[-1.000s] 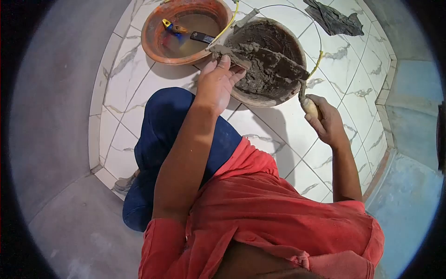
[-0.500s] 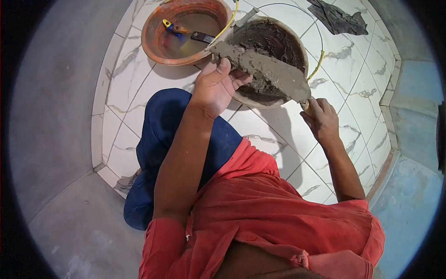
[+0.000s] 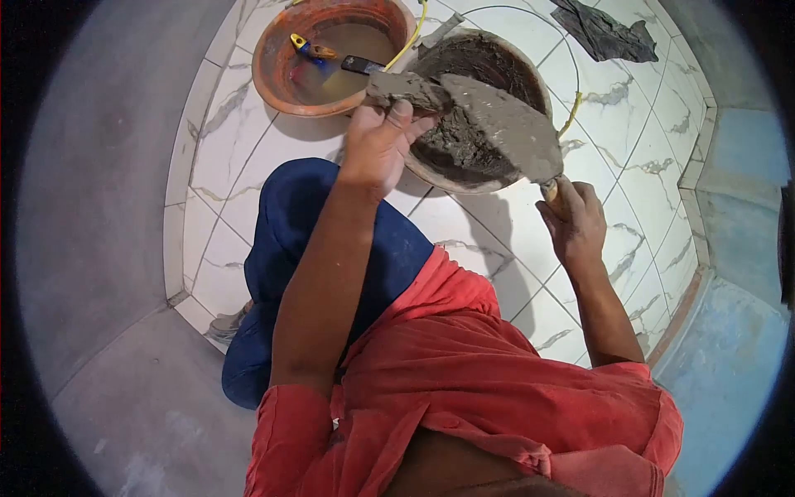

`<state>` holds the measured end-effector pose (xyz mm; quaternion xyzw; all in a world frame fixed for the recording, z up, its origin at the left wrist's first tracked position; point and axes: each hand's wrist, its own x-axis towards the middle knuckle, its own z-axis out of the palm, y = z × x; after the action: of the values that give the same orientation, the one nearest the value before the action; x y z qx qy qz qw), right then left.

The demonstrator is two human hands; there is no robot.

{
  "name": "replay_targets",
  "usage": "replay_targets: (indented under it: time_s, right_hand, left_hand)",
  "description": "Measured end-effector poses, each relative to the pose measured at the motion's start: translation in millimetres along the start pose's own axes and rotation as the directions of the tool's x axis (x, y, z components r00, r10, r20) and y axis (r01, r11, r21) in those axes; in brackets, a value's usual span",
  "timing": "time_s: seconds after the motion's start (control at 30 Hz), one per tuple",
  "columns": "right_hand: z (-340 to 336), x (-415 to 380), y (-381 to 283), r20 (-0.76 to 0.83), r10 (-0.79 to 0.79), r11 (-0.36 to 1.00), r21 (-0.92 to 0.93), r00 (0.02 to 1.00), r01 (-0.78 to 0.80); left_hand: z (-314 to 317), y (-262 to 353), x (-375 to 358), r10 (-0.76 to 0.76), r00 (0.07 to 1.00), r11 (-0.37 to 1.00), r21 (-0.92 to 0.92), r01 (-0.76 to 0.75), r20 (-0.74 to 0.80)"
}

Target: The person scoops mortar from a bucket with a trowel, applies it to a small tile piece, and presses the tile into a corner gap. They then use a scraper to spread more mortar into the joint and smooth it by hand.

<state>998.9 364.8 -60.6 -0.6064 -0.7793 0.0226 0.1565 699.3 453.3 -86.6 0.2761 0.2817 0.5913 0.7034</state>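
Note:
My left hand (image 3: 377,149) is closed from below around a flat piece coated with wet grey mortar (image 3: 402,88); the coating hides what the piece is. A pointed trowel (image 3: 509,124), its blade smeared with the same mortar, is in my right hand (image 3: 577,219), fingers wrapped around the wooden handle (image 3: 550,192). The blade's far end lies right beside the coated piece. Both are held over a round basin (image 3: 464,187) with dark mortar (image 3: 464,149) inside, partly hidden by the blade.
An orange basin (image 3: 269,93) of murky water stands to the left, with a yellow-and-blue-handled brush (image 3: 310,50) and a black-handled tool (image 3: 361,65) in it. A thin yellow cable (image 3: 407,43) passes between the basins. Dark crumpled plastic (image 3: 609,33) lies on the marbled floor tiles (image 3: 613,273).
The trowel blade has shifted right and away from my left hand, uncovering the mortar-coated piece there. My left hand has moved slightly left.

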Motion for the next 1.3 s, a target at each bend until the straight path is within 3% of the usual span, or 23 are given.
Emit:
replay_targets:
  time_s: [0.13,0.23,0.47,0.5,0.57,0.63,0.67,0.73,0.83,0.93,1.07,1.17,1.3]
  right_hand:
    - [9,7,-14,-0.026,-0.051,0.999,0.013,0.998,0.052]
    - [17,5,-10,-0.038,-0.064,0.995,-0.085,0.997,0.061]
    - [15,-6,17,-0.080,-0.082,0.988,-0.140,0.993,0.071]
    - [14,-6,14,-0.080,-0.091,0.987,-0.138,0.993,0.079]
    - [13,-4,7,-0.056,0.085,0.996,-0.016,0.995,-0.086]
    - [9,5,-3,-0.065,0.078,0.996,0.049,0.995,-0.075]
    - [5,13,-10,-0.059,0.061,0.996,0.061,0.996,-0.058]
    - [2,22,-17,-0.075,-0.018,0.998,0.062,0.997,0.023]
    - [-3,34,-22,0.008,-0.045,0.999,0.012,0.999,0.045]
    - [1,39,-18,-0.015,-0.071,0.997,0.013,0.997,0.071]
    - [3,37,-17,-0.046,-0.131,0.991,0.002,0.990,0.131]
    - [4,32,-18,0.021,-0.089,0.993,-0.077,0.996,0.091]
    - [8,28,-14,-0.035,-0.170,0.972,-0.173,0.985,0.162]
  left_hand:
    - [22,-7,-1,0.114,0.993,0.993,-0.001,-0.114,0.007]
    - [22,-8,-3,0.083,0.995,0.984,-0.152,-0.090,-0.050]
    - [-1,1,3,0.143,0.985,0.974,-0.161,-0.157,-0.099]
    - [-3,4,3,0.155,0.982,0.978,-0.126,-0.168,-0.105]
    - [-6,6,5,0.172,0.979,0.979,-0.094,-0.183,-0.114]
    - [-8,0,7,0.085,0.992,0.986,0.149,-0.070,-0.098]
    - [-1,4,6,0.086,0.992,0.987,0.147,-0.071,-0.094]
    - [12,9,3,-0.003,0.990,0.906,0.419,0.063,-0.141]
    - [9,-1,7,0.032,0.995,0.900,0.436,0.011,-0.090]
    - [12,4,4,-0.026,0.997,0.946,0.320,0.048,-0.073]
    - [10,9,2,-0.050,0.998,0.954,0.294,0.061,-0.043]
    - [10,8,0,-0.049,0.998,0.964,0.258,0.060,-0.050]
    - [2,-1,0,-0.105,0.993,0.975,0.191,0.115,-0.060]
